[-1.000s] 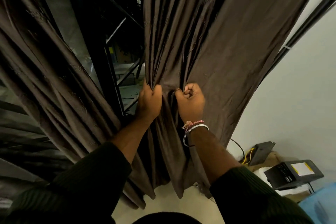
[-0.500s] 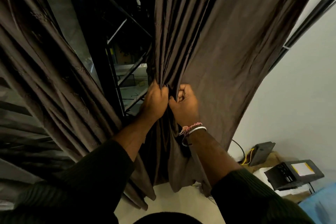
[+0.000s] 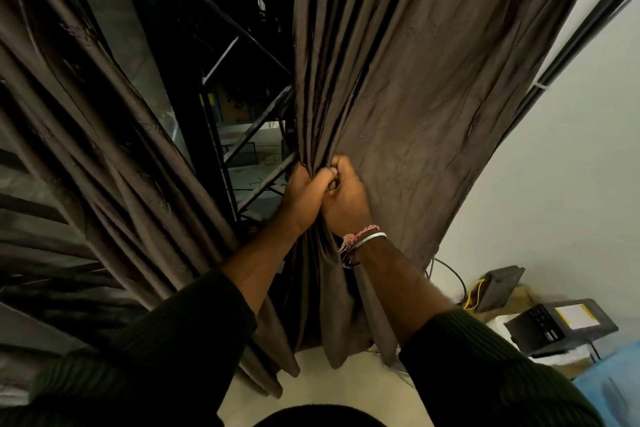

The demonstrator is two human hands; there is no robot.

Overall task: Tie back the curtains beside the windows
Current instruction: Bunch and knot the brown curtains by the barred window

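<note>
Brown pleated fabric curtain (image 3: 408, 87), hanging on the right of the window, is gathered into a tight bunch at mid-height by both hands. The left hand (image 3: 304, 192) is curled round the gathered folds from the left, and the right hand (image 3: 348, 198) is closed on the same bunch from the right, knuckles touching the left hand's fingers; what lies under the fingers cannot be made out. A pink-and-white thread band and a pale bangle (image 3: 363, 239) are worn on the right wrist, and dark green ribbed sleeves (image 3: 485, 367) cover both forearms lower down. Below the grip the cloth falls loose to the pale floor (image 3: 332, 388).

A second brown curtain (image 3: 104, 163) is seen drawn aside at the left. Between the two, dark window glass with black metal bars (image 3: 242, 45) is exposed. At the right, a black pole (image 3: 571, 45) runs up the white wall (image 3: 554, 184). Near the wall's foot, a black box with a yellow label (image 3: 561, 322) rests on white packing, possibly foam, beside a dark grey device with yellow wires (image 3: 498, 288) and a blue sheet (image 3: 616, 381).
</note>
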